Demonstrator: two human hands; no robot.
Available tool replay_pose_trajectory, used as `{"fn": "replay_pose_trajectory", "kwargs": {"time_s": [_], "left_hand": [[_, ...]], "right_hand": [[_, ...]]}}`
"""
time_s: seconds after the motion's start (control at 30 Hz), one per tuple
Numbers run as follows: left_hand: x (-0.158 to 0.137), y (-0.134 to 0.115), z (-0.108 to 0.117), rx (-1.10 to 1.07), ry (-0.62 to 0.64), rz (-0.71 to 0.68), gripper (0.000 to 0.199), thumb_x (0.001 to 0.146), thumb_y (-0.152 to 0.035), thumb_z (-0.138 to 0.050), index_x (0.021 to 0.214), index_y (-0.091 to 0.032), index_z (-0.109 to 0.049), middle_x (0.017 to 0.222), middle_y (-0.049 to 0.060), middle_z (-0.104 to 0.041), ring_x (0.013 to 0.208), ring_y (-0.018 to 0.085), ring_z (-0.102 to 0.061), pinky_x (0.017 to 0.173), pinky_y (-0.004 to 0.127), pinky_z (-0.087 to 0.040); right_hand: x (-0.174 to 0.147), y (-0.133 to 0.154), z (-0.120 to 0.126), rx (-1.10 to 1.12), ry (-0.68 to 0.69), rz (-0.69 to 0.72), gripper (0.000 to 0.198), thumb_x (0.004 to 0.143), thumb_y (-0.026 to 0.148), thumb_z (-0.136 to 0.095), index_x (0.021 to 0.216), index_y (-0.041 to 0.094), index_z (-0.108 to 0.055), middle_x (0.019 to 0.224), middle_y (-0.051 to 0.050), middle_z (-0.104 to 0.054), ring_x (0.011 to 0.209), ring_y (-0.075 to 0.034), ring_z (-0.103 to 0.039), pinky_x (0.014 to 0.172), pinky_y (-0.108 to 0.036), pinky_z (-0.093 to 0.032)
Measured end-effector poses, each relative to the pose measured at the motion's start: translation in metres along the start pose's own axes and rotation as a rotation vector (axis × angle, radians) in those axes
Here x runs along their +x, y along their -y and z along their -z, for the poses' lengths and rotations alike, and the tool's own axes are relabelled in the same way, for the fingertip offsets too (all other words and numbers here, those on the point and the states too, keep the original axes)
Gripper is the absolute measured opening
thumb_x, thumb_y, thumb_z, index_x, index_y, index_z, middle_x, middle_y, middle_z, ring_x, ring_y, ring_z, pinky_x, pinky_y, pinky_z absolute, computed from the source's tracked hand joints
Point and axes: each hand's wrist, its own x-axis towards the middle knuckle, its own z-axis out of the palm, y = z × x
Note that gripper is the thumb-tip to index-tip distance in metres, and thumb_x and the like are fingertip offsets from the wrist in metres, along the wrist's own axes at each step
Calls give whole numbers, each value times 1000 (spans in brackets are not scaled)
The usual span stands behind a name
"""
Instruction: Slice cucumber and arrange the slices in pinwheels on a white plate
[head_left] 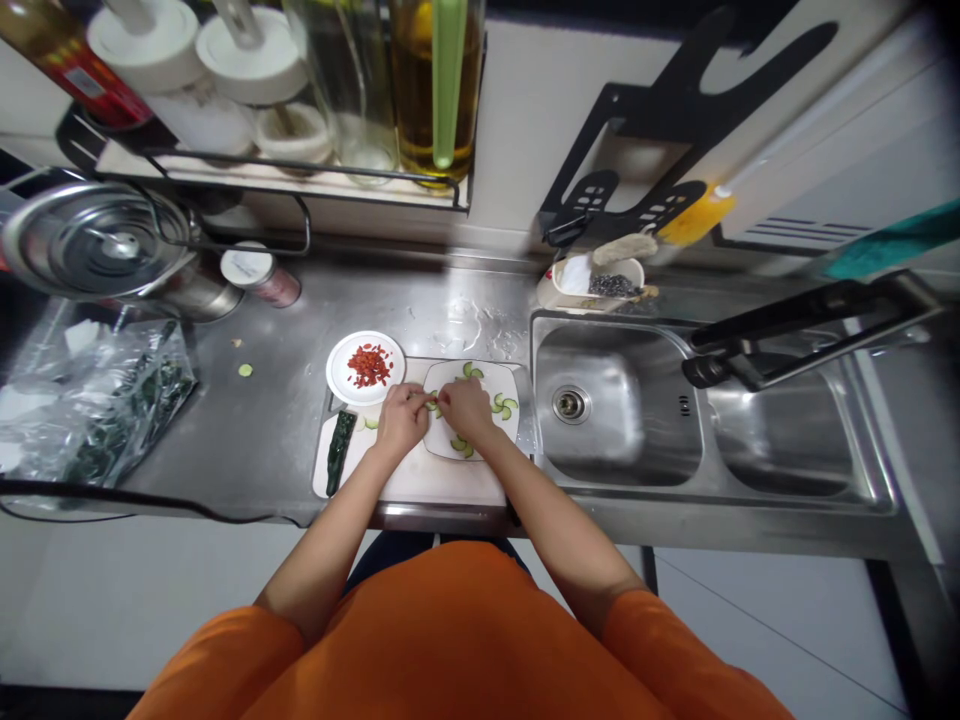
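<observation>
My left hand (403, 415) and my right hand (463, 408) meet over the left side of a white square plate (491, 445). Fingertips of both hands are pinched close together at a thin green cucumber slice (433, 406), which they partly cover. Other curved slices lie in small fans at the plate's far edge, right side (504, 405) and near edge (461, 446). Under the plate is a white cutting board (442, 485). A dark green cucumber piece (341, 452) lies on its left end, with a loose slice (371, 424) close to my left hand.
A round white plate (341, 380) of chopped red bits (370, 366) overlaps the board's far left corner. To the right is a double steel sink (622, 400) with a black faucet (787, 335). A plastic bag of greens (112, 410), a jar (261, 275) and a lidded pot (97, 240) stand left.
</observation>
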Motion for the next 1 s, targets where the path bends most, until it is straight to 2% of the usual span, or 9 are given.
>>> {"fn": "replay_pose_trajectory", "kwargs": {"time_s": [0.6, 1.0], "left_hand": [[1, -1, 0, -30, -38, -30, 30, 76, -8, -48, 91, -20, -70, 94, 7, -59, 94, 20, -52, 87, 38, -45], [-3, -1, -2, -13, -17, -21, 28, 77, -9, -48, 90, -21, -70, 95, 7, -59, 96, 21, -52, 87, 38, -45]], "right_hand": [[-2, -2, 4, 5, 33, -9, 29, 91, 30, -41, 91, 21, -68, 100, -8, -64, 106, -25, -43, 78, -32, -38], [-4, -4, -1, 29, 47, -8, 26, 91, 31, -44, 92, 22, -68, 98, -8, -64, 107, -26, -42, 79, -34, -38]]}}
